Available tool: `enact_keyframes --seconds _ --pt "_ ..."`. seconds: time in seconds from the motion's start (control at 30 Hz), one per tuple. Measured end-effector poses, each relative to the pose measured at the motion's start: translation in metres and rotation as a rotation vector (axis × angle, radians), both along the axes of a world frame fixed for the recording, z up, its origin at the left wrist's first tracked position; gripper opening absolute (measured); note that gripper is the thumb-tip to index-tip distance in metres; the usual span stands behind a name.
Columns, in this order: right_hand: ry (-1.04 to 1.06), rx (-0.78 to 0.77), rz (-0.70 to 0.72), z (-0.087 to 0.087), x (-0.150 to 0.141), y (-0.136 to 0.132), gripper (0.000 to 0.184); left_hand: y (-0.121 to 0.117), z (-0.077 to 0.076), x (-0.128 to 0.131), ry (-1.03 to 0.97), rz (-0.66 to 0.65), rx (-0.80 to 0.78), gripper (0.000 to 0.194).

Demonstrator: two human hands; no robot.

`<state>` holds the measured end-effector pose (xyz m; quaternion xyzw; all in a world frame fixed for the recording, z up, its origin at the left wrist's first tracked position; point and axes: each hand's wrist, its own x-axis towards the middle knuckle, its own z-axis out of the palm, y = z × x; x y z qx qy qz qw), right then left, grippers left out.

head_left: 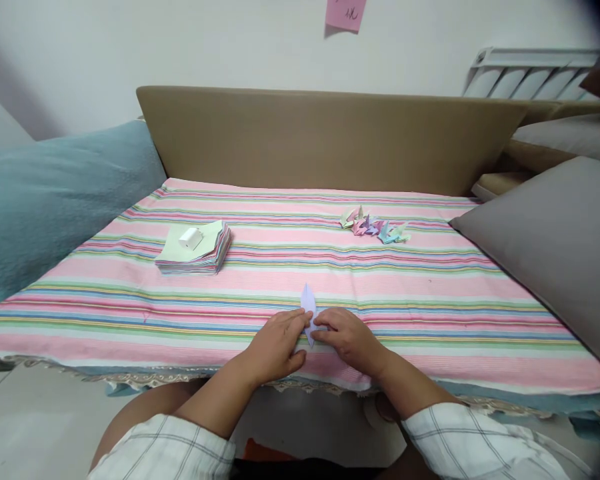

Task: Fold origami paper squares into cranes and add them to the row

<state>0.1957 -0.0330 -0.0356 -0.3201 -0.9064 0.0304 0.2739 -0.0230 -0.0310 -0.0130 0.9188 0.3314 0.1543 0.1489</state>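
A narrow, pointed piece of folded lilac origami paper (307, 299) lies on the striped cloth in front of me, its long axis running away from me. The fingers of my left hand (279, 341) stretch onto its left edge and rest on it, with the thumb held apart. From the other side, my right hand (349, 339) has its thumb and fingertips curled at the paper's right edge, by a small side flap. Fingers cover the middle of the folded paper, so the creases there are hidden.
A stack of coloured paper sheets (220, 253) stands at the left with a white block (191, 238) on top. Several folded paper cranes (373, 225) sit further back on the right. A grey cushion (555, 247) and a blue cushion (65, 193) flank the striped cloth (280, 247).
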Motion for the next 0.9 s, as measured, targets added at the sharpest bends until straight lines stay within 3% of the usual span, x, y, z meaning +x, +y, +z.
enact_keyframes --seconds 0.2,0.3,0.4,0.5,0.8,0.9 --pt "-0.012 0.014 0.047 0.004 -0.002 -0.004 0.018 0.001 0.004 0.000 0.026 -0.042 0.002 0.053" --pt "0.092 -0.007 0.063 0.005 -0.002 -0.002 0.022 0.001 0.005 0.000 0.039 -0.051 0.009 0.044" --pt "0.172 -0.036 0.025 0.005 0.000 0.002 0.029 0.001 0.006 0.000 0.043 -0.063 0.021 0.040" --pt "0.125 -0.084 -0.018 0.006 0.001 0.005 0.034 0.000 0.008 -0.002 0.036 -0.066 0.026 0.039" --pt "0.124 -0.181 -0.060 0.009 -0.001 0.009 0.029 0.013 0.011 -0.001 -0.122 0.122 0.008 0.044" --pt "0.140 -0.199 -0.064 0.012 -0.001 0.011 0.029 0.019 0.012 0.002 -0.119 0.131 -0.013 0.042"
